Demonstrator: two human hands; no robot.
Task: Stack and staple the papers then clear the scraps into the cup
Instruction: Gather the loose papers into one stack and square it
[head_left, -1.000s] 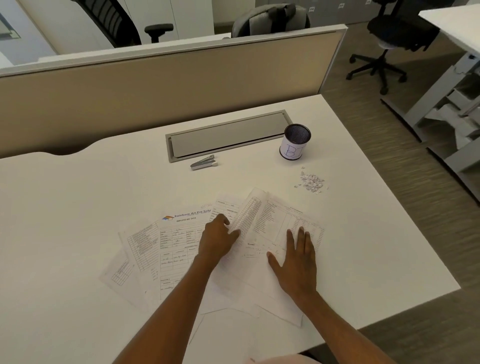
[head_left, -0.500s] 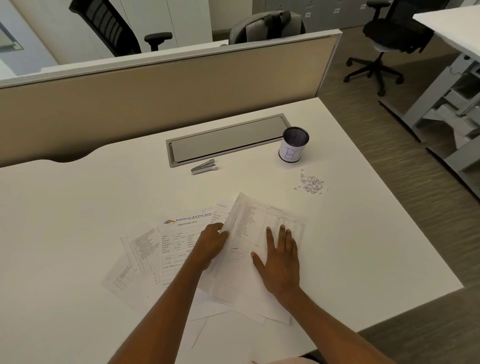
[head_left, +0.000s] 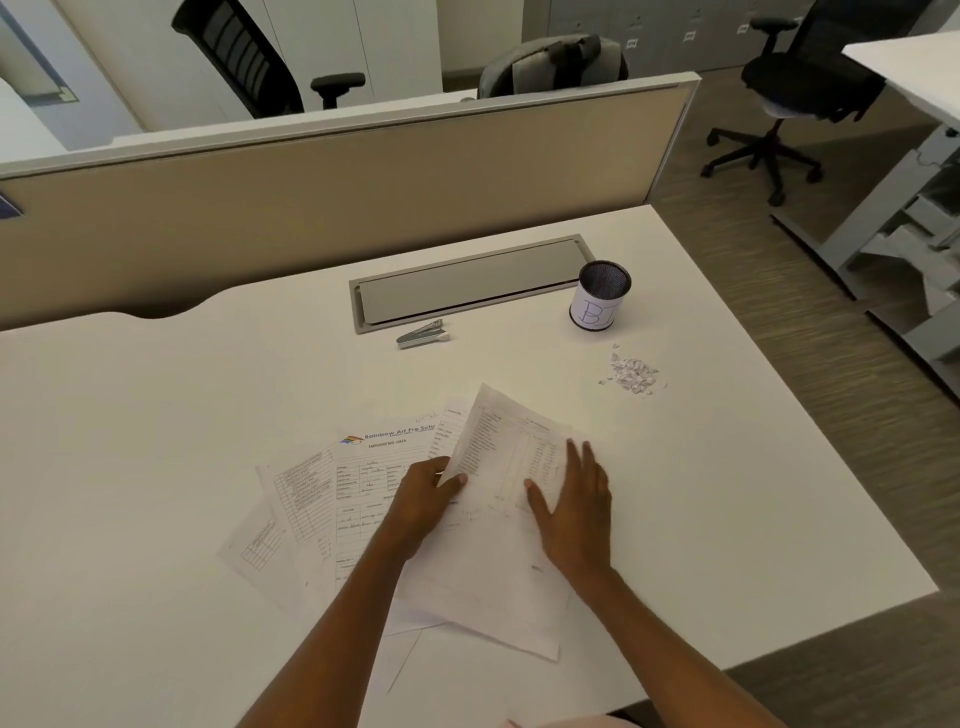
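Several printed papers (head_left: 363, 483) lie fanned out on the white desk (head_left: 156, 415) in front of me. My left hand (head_left: 423, 501) pinches the left edge of the top sheet (head_left: 506, 452), with fingers tucked under it. My right hand (head_left: 574, 512) lies flat on that sheet with straight fingers. A silver stapler (head_left: 422, 333) lies further back, near the middle. A mesh cup (head_left: 600, 296) with a white label stands at the back right. A small heap of paper scraps (head_left: 631, 374) sits just in front of the cup.
A grey cable hatch (head_left: 467, 283) is set into the desk behind the stapler. A beige partition (head_left: 337, 197) closes off the far edge. The desk's right edge (head_left: 810, 415) drops to the floor, where office chairs and another desk stand.
Both hands have slid the top sheets leftwards over the other papers. The left hand's fingers have curled onto the sheet's edge. The right hand has stayed flat on it.
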